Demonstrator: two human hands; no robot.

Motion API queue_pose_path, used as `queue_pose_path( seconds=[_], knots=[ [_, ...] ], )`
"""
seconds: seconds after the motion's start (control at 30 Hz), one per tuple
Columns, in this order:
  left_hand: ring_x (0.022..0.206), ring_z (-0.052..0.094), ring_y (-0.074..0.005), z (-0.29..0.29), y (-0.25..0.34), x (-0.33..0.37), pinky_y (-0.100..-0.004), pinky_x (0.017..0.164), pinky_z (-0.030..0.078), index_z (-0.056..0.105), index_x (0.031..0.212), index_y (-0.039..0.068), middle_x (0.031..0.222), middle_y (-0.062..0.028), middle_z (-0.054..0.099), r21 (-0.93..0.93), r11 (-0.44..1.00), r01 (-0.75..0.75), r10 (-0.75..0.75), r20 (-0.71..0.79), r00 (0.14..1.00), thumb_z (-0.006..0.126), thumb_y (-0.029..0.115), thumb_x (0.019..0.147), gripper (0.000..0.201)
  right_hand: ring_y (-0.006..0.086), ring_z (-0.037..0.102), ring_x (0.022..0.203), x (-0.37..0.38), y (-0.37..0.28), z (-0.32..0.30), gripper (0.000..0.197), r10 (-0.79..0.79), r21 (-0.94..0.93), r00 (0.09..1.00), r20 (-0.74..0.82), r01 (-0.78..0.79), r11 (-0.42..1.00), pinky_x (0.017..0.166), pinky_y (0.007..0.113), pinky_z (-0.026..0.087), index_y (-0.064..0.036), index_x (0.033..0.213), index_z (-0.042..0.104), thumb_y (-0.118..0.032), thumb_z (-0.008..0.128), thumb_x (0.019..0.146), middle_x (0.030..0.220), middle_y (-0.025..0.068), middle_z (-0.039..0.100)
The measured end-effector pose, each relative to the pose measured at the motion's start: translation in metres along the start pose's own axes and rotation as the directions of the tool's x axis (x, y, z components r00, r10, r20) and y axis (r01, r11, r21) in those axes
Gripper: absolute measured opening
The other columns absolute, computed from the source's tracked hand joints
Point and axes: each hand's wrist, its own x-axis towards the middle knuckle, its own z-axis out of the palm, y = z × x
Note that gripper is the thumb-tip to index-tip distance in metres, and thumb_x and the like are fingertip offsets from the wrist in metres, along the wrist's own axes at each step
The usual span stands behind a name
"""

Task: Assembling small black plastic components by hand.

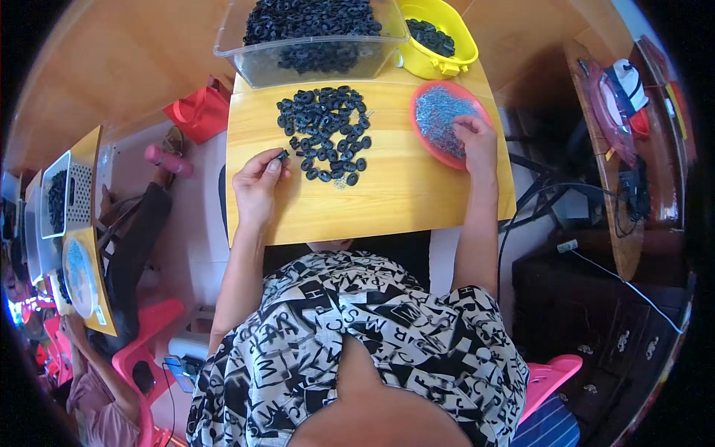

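yellow tub, red bag, pink stool

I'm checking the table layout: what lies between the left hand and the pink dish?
In the head view, a loose pile of black rings lies on the wooden table between the left hand and the pink dish.

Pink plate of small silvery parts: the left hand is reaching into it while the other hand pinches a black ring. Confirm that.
Wrong hand. In the head view the right hand reaches into the pink plate of small silvery parts, while the left hand pinches a black ring.
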Motion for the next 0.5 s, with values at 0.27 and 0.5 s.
queue_pose_path(
  seconds=[0.27, 0.5],
  knots=[
    [0.077, 0.063, -0.0236, -0.008, -0.005, -0.007, -0.0305, 0.073, 0.053, 0.061, 0.102, -0.005, 0.091, -0.0193, 0.064, -0.703, 0.636, 0.319, -0.201, 0.248, 0.948, 0.055, -0.007, 0.081, 0.021, 0.0075, 0.053, 0.057, -0.031, -0.042, 0.044, 0.008, 0.053, 0.207, 0.968, 0.245, -0.106, 0.973, 0.049, 0.02, 0.041, -0.0008, 0.084, 0.062, 0.001, 0.061, 0.077, 0.07, 0.0026, 0.06],
    [0.072, 0.063, -0.0208, -0.006, -0.004, -0.008, -0.0272, 0.068, 0.052, 0.06, 0.101, -0.004, 0.087, -0.0159, 0.064, -0.675, 0.672, 0.306, -0.126, 0.304, 0.944, 0.06, -0.005, 0.08, 0.021, 0.0059, 0.055, 0.062, -0.103, -0.064, 0.157, 0.01, 0.028, 0.197, 0.808, 0.589, -0.177, 0.964, 0.054, 0.019, 0.045, 0.0013, 0.09, 0.062, 0.0, 0.064, 0.08, 0.076, 0.003, 0.063]
  ],
)
